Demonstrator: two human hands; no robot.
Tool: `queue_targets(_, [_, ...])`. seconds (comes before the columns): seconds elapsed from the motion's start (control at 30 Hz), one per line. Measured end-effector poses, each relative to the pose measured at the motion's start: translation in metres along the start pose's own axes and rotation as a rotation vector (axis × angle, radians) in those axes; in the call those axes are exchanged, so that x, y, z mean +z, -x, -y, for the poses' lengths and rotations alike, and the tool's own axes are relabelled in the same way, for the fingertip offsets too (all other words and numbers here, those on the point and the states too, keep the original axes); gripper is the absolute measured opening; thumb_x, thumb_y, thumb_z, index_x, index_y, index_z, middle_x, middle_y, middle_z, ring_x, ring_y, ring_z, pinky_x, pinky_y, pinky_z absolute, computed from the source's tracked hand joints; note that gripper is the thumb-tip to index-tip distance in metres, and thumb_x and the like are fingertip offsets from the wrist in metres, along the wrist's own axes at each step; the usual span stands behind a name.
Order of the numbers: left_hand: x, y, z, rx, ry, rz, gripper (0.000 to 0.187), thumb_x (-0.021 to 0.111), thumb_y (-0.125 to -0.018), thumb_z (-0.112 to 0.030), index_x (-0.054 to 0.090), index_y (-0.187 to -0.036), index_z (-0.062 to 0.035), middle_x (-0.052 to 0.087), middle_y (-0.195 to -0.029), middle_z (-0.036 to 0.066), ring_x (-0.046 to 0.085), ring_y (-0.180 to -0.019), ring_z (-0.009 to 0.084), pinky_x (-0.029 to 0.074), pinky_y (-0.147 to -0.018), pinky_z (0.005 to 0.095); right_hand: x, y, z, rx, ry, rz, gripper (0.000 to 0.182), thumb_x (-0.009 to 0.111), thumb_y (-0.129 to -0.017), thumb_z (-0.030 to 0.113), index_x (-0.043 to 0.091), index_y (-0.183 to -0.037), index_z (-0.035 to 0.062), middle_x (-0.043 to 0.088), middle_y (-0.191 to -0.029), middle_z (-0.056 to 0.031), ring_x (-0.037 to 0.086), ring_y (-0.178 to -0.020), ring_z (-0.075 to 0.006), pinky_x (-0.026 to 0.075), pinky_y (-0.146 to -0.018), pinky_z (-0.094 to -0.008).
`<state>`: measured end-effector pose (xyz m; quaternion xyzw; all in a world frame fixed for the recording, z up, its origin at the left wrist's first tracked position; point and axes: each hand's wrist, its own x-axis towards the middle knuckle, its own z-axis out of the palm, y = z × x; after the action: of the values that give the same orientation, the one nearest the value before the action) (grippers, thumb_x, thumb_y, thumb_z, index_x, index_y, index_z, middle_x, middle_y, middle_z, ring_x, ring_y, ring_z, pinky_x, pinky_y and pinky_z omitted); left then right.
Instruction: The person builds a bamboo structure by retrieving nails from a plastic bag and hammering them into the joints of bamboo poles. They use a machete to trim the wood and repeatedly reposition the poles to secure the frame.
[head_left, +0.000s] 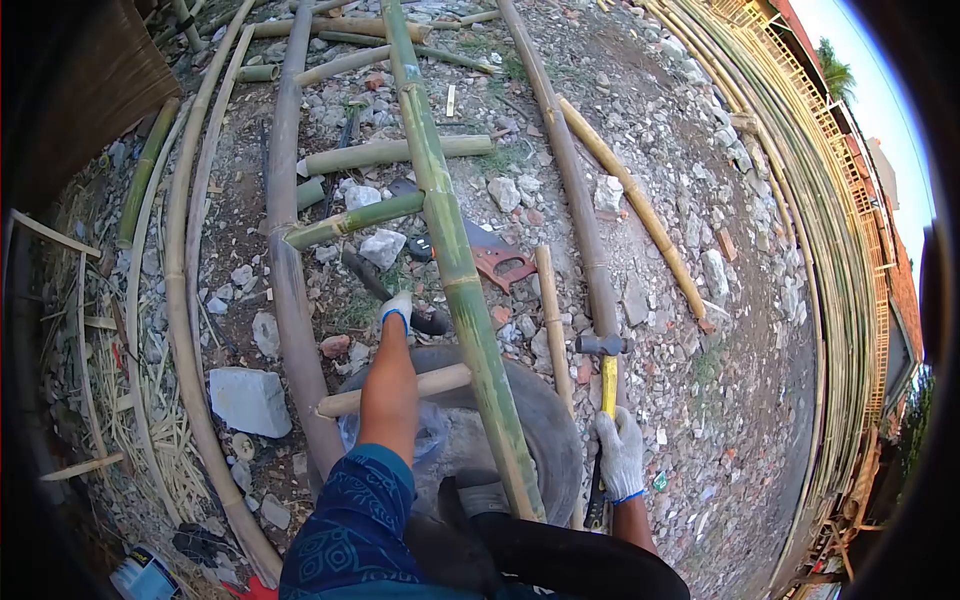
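My left hand (397, 308), in a white glove, reaches between two bamboo poles and is closed around a dark machete-like tool (365, 275) with a curved end. To its right runs a long green bamboo pole (460, 270). Short rungs (355, 219) join it to a grey-brown pole (292, 270), ladder-like. My gloved right hand (620, 450) grips a hammer (609, 380) by its yellow and black handle, the metal head upward. A handsaw (503, 268) with a red handle lies on the ground beyond the green pole, near a tape measure (420, 247).
A round dark rubber tub or tyre (560, 420) sits under the poles, before my legs. A pale stone block (250, 402) lies left. Loose bamboo poles (640, 200) and rubble cover the ground. Stacked bamboo (840, 200) lines the right; bamboo shavings (165, 400) lie left.
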<state>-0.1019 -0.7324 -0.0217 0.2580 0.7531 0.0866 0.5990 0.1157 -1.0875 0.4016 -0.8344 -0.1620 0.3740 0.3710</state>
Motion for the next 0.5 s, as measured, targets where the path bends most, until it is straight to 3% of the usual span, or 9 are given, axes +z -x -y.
queue_targets(0.1, [-0.029, 0.144, -0.049, -0.085, 0.443, 0.139, 0.034, 0.063, -0.096, -0.028, 0.061, -0.113, 0.0016, 0.067, -0.111, 0.015, 0.068, -0.096, 0.0281, 0.057, -0.096, 0.0468, 0.005, -0.007, 0.000, -0.023, 0.016, 0.015, 0.024, 0.062, -0.107, 0.026, 0.063, -0.104, 0.0025, 0.060, -0.076, 0.0017, 0.055, -0.064, -0.0055, 0.045, -0.058, -0.0242])
queue_targets(0.2, [-0.055, 0.186, -0.044, -0.106, 0.775, 0.340, 0.013, 0.062, -0.096, -0.015, 0.059, -0.105, -0.0058, 0.067, -0.104, 0.013, 0.068, -0.090, 0.0273, 0.059, -0.093, 0.0429, 0.017, -0.014, 0.004, -0.079, -0.008, 0.008, 0.026, 0.062, -0.108, 0.029, 0.064, -0.107, 0.0029, 0.058, -0.074, 0.0029, 0.055, -0.061, -0.0051, 0.045, -0.055, -0.0242])
queue_targets(0.33, [-0.112, 0.254, -0.006, 0.023, 0.938, 0.512, 0.013, 0.067, -0.095, -0.009, 0.059, -0.105, -0.0049, 0.064, -0.098, 0.010, 0.066, -0.077, 0.0215, 0.061, -0.078, 0.0389, 0.041, -0.019, 0.018, -0.142, -0.064, 0.047, 0.025, 0.058, -0.109, 0.028, 0.062, -0.106, 0.0034, 0.056, -0.075, 0.0026, 0.055, -0.059, -0.0054, 0.046, -0.054, -0.0239])
queue_targets(0.37, [-0.129, 0.281, 0.003, 0.036, 0.904, 0.583, 0.016, 0.067, -0.099, -0.013, 0.056, -0.108, -0.0055, 0.063, -0.093, 0.007, 0.062, -0.071, 0.0163, 0.058, -0.065, 0.0335, 0.049, -0.021, 0.017, -0.191, -0.120, 0.080, 0.024, 0.056, -0.110, 0.028, 0.058, -0.105, 0.0046, 0.054, -0.076, 0.0020, 0.054, -0.059, -0.0056, 0.045, -0.054, -0.0238])
queue_targets(0.43, [-0.157, 0.380, 0.009, 0.336, 0.637, 0.483, 0.019, 0.065, -0.104, -0.016, 0.052, -0.114, -0.0073, 0.059, -0.086, 0.005, 0.058, -0.068, 0.0124, 0.053, -0.057, 0.0291, 0.067, -0.023, 0.018, -0.226, -0.258, 0.195, 0.023, 0.054, -0.111, 0.028, 0.052, -0.105, 0.0067, 0.052, -0.079, 0.0013, 0.051, -0.059, -0.0058, 0.044, -0.052, -0.0233])
queue_targets(0.5, [-0.184, 0.419, 0.041, 0.477, 0.495, 0.390, 0.023, 0.057, -0.110, -0.028, 0.047, -0.117, -0.0087, 0.054, -0.081, 0.004, 0.055, -0.064, 0.0117, 0.050, -0.054, 0.0296, 0.087, -0.010, 0.019, -0.193, -0.321, 0.324, 0.021, 0.053, -0.112, 0.028, 0.049, -0.105, 0.0077, 0.051, -0.080, 0.0010, 0.050, -0.059, -0.0059, 0.043, -0.051, -0.0230])
